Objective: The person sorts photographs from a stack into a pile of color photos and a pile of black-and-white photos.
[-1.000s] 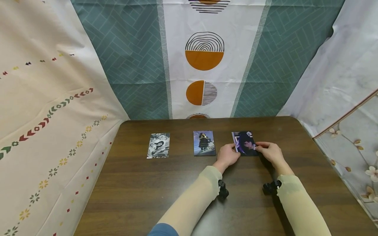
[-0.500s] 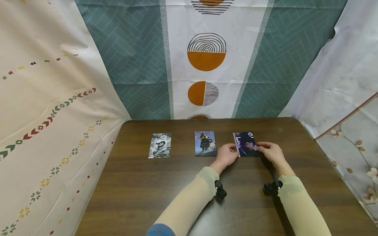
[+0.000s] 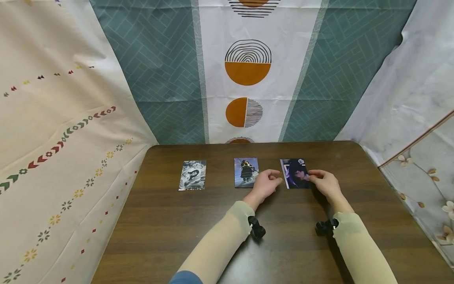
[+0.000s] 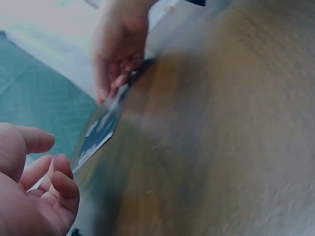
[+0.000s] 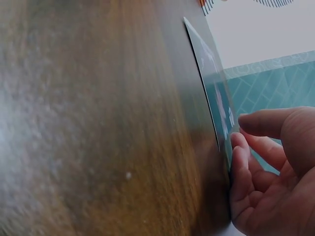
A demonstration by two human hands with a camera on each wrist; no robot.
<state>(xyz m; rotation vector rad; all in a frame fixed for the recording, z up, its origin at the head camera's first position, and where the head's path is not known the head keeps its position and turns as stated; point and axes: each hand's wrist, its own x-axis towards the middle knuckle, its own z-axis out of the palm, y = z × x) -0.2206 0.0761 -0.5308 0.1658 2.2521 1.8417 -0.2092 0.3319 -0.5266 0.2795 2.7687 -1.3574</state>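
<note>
A dark purple photo card point(image 3: 296, 173) with a figure on it lies at the right of the row on the table. At its right edge, my right hand point(image 3: 325, 184) holds it, thumb and fingertips point(image 5: 238, 142) pinched at the edge. My left hand point(image 3: 264, 185) hovers just left of this card with loosely curled fingers and nothing in them, a gap separating thumb and fingers in the left wrist view. Beside it, a blue-violet photo card point(image 3: 245, 172) showing a standing figure is partly covered by the left hand. A black-and-white photo card point(image 3: 192, 175) lies farther left.
The brown wooden table point(image 3: 170, 228) carries the three cards in a row near its far edge. Behind it hangs a green and white patterned cloth point(image 3: 166, 79), with pale cloths point(image 3: 81, 165) along the sides. A black camera point(image 3: 257, 228) sits at the left wrist.
The left hand has let go of the dark card's left edge and drawn back to the left, over the middle card's corner. The right hand and the cards stay nearly in place.
</note>
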